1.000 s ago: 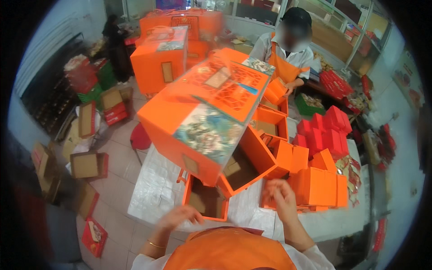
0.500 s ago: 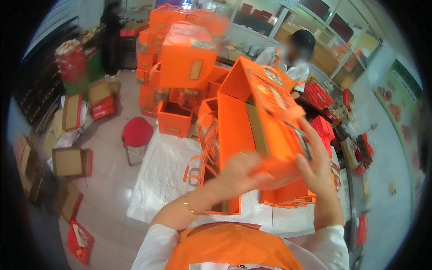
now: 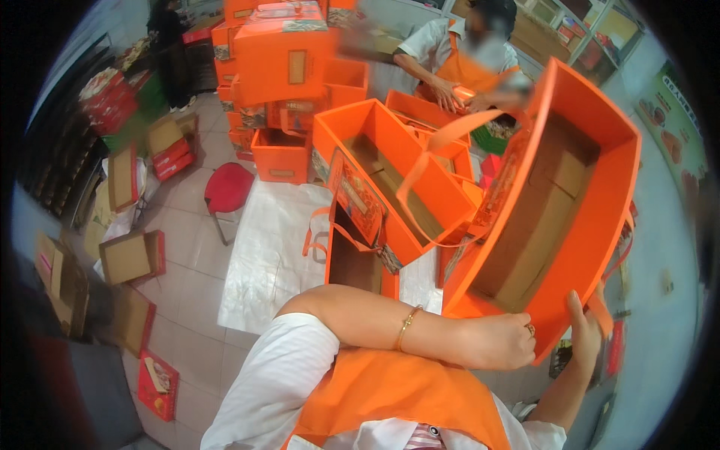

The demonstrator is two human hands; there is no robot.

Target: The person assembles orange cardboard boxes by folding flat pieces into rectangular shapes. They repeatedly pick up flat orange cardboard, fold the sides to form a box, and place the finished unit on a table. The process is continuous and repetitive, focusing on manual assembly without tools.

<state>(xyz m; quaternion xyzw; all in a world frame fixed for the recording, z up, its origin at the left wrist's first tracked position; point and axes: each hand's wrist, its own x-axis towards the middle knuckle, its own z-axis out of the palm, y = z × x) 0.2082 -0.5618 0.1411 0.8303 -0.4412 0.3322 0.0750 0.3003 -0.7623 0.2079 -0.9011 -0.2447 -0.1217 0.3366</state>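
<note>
A large open orange gift box (image 3: 609, 154) is tilted up at my right, its brown cardboard inside showing. My left hand (image 3: 496, 342) is closed at the box's lower edge, its arm reaching across my body. The fingers of my right hand (image 3: 586, 330) grip the lower right corner, beside an orange ribbon handle. A loose ribbon strap (image 3: 421, 159) hangs off the box's left side. To the left, another open orange box (image 3: 352, 124) leans on the table, and a patterned orange box with a ribbon handle (image 3: 360, 201) is beside it.
Stacked orange boxes (image 3: 262, 64) rise at the far left of the white-covered table (image 3: 262, 255). Across it, a co-worker (image 3: 450, 56) has both hands at an orange box. A red stool (image 3: 228, 186) and open cartons (image 3: 124, 256) stand on the floor at left.
The box has swung right and turned, its opening now facing me. Both hands have moved right and lower along it. The co-worker is now bent over a box.
</note>
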